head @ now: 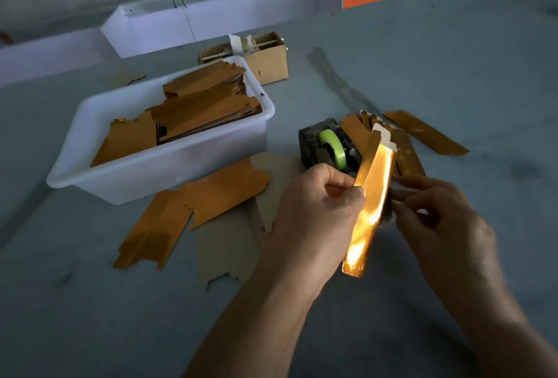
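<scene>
A long gold carton blank [373,193], partly folded and shining in the light, stands tilted above the grey table. My left hand [320,205] grips its left edge between thumb and curled fingers. My right hand [437,211] is just right of it, fingers bent and pinching something small and pale near the carton's edge; what it is I cannot make out. Behind the carton sits a black tape dispenser [329,148] with a green tape roll [332,143].
A white plastic tub [169,166] full of flat gold blanks stands at the left. More gold blanks [193,205] and brown card sheets [229,244] lie on the table before it, others [422,133] behind the dispenser. A small cardboard box [268,60] sits at the back.
</scene>
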`<act>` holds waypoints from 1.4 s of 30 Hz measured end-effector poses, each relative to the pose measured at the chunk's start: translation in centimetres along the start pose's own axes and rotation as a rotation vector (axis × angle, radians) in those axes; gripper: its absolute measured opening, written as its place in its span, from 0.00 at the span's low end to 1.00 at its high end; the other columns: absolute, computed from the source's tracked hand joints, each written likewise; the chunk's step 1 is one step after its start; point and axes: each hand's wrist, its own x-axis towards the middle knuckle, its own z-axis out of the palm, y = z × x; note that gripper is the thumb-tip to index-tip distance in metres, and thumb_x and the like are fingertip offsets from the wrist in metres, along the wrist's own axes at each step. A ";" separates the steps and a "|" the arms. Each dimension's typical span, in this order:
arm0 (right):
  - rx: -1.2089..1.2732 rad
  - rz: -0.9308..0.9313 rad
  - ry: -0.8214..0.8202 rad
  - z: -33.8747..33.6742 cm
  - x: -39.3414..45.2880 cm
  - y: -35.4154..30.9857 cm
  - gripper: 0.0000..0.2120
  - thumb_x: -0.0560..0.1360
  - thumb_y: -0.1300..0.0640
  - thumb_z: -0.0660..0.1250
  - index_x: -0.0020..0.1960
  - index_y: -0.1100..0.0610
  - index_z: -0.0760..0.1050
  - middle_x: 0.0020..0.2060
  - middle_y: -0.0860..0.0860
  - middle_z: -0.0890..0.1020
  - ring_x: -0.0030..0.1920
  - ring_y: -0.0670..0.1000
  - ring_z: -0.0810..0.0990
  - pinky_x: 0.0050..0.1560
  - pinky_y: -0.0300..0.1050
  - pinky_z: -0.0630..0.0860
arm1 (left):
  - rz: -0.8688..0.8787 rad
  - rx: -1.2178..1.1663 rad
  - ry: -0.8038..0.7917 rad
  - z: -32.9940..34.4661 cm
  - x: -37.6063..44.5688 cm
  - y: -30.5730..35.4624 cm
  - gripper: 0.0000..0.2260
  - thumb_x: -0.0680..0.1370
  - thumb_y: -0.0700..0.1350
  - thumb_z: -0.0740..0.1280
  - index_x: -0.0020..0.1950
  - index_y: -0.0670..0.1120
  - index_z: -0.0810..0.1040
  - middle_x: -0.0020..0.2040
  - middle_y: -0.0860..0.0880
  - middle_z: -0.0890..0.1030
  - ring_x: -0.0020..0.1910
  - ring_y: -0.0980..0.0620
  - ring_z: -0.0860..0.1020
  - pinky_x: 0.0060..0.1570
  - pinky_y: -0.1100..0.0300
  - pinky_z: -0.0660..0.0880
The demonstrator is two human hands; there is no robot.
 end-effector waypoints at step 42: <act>0.077 0.152 -0.309 -0.5 -0.8 -6.8 0.24 0.68 0.55 0.72 0.61 0.49 0.69 0.35 0.42 0.83 0.34 0.41 0.81 0.40 0.41 0.78 | -0.008 -0.251 -0.106 -2.4 -3.1 -1.6 0.10 0.70 0.52 0.69 0.45 0.46 0.82 0.37 0.51 0.85 0.37 0.56 0.84 0.37 0.68 0.77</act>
